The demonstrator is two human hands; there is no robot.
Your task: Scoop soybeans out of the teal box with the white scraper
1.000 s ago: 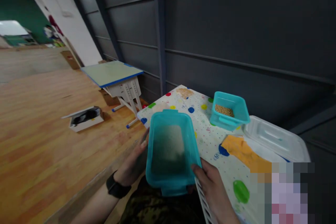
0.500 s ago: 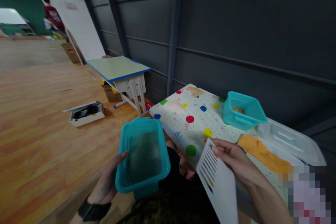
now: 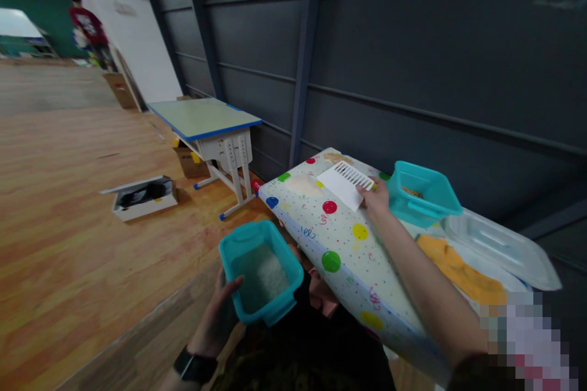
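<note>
My left hand (image 3: 220, 317) grips the near-left side of a teal plastic tub (image 3: 260, 272) with white rice in it, held over my lap to the left of the table. My right hand (image 3: 376, 200) reaches out across the dotted tablecloth (image 3: 339, 244) and pinches a white slotted plastic card (image 3: 345, 183), which lies low over the cloth. Just right of that hand stands a second teal tub (image 3: 426, 194) with brown grains inside.
A clear plastic lid (image 3: 499, 247) and an orange cloth (image 3: 458, 269) lie at the table's right. A small desk (image 3: 206, 119) and an open white box (image 3: 142, 195) stand on the wooden floor to the left. A person (image 3: 89, 27) stands far off.
My right hand carried the slotted card from in front of me out to the far part of the table. The rice tub in my left hand sank a little lower.
</note>
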